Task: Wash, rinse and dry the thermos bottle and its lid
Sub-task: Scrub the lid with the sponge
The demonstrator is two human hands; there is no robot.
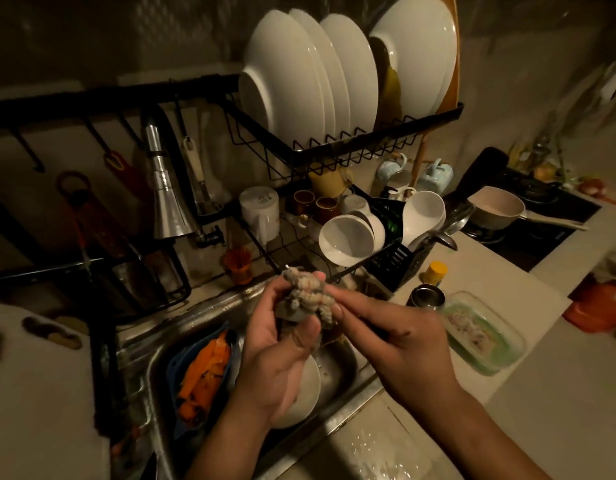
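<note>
Above the sink, my left hand (282,344) grips a small grey object (288,311), which may be the lid; it is mostly hidden. A knobbly grey scrubbing cloth (310,292) is bunched over it. My right hand (396,337) pinches the cloth's right side with thumb and fingertips. The steel thermos bottle (426,297) stands upright and uncapped on the counter just right of the sink, behind my right hand and untouched.
The steel sink (337,370) holds a white bowl (301,393) and a blue tub (182,358) with orange items. A faucet (164,202) hangs at the left. A dish rack (334,150) with plates and cups stands behind. A glass container (483,332), a yellow-capped bottle (436,271) and a pot (496,206) lie to the right.
</note>
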